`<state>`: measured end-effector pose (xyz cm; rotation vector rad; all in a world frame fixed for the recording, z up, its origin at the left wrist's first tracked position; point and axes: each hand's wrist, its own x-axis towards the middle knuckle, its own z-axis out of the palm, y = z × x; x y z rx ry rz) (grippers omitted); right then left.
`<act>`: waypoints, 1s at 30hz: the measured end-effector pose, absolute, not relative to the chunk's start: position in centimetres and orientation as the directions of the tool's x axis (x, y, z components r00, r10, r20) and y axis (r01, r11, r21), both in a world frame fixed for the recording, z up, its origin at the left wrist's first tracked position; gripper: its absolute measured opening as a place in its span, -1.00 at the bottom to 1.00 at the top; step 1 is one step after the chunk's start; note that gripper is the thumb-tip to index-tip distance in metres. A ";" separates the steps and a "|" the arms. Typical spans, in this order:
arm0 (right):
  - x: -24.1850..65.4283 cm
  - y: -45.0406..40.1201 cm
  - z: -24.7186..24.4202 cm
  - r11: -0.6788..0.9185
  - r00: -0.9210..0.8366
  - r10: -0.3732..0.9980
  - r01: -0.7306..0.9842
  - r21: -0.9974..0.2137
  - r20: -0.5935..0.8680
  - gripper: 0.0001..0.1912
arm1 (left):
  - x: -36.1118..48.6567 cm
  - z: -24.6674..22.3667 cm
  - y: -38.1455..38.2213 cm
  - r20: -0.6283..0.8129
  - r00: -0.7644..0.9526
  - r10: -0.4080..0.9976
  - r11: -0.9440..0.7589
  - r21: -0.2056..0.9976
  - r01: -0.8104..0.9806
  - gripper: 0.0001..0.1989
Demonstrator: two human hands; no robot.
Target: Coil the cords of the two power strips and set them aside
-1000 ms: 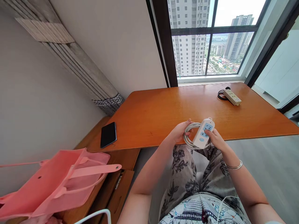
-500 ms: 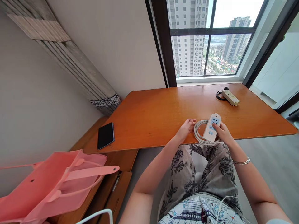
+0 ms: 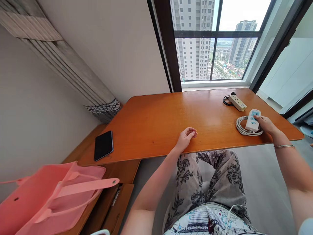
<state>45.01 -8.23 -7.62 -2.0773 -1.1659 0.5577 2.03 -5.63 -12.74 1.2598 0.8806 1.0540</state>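
My right hand (image 3: pixel 266 124) grips a white power strip (image 3: pixel 252 123) with blue sockets, thumb on its face, over the right part of the brown table. The strip's pale cable (image 3: pixel 242 128) is coiled beside and below it. Just behind lies a cream power strip (image 3: pixel 237 102) with a black cord (image 3: pixel 227 100). My left hand (image 3: pixel 187 138) rests by the table's front edge, fingers curled together and nothing seen in them.
On the brown table (image 3: pixel 151 124), a black tablet or phone (image 3: pixel 104 145) lies at the left end. A pink bag (image 3: pixel 61 195) stands at the lower left, above wooden drawers (image 3: pixel 122 202). A window (image 3: pixel 215 55) is behind the table.
My right hand has carried the white power strip and its coil rightward, over the table near the cream strip. My left hand has come away from the coil and its fingers have curled.
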 end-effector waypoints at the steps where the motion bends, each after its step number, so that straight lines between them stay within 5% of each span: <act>1: 45.4 -7.9 -7.5 -0.389 0.496 0.867 0.607 -0.693 -0.052 -0.63 | 2.0 -12.8 -5.6 0.041 0.304 0.952 -0.002 0.992 -0.128 -0.67; 10: 47.2 -6.1 -6.9 -0.451 0.448 0.886 0.767 -0.456 -0.121 -0.63 | 1.6 -12.9 -5.7 0.054 0.315 0.948 -0.020 0.994 -0.110 -0.67; 15: 49.6 -5.4 -9.5 -0.270 0.367 0.920 0.851 -0.451 0.141 -0.49 | 1.7 -12.8 -6.0 0.066 0.323 0.944 -0.041 0.996 -0.084 -0.68; 23: 48.6 -6.5 -9.3 -0.062 0.198 0.850 0.958 -0.281 0.488 -0.47 | 1.8 -12.8 -6.1 0.078 0.324 0.943 -0.056 0.995 -0.078 -0.69; 30: 41.3 -9.4 -7.8 0.115 -0.017 0.816 0.984 -0.134 0.578 -0.64 | 1.7 -12.7 -6.3 0.072 0.334 0.940 -0.044 0.995 -0.090 -0.71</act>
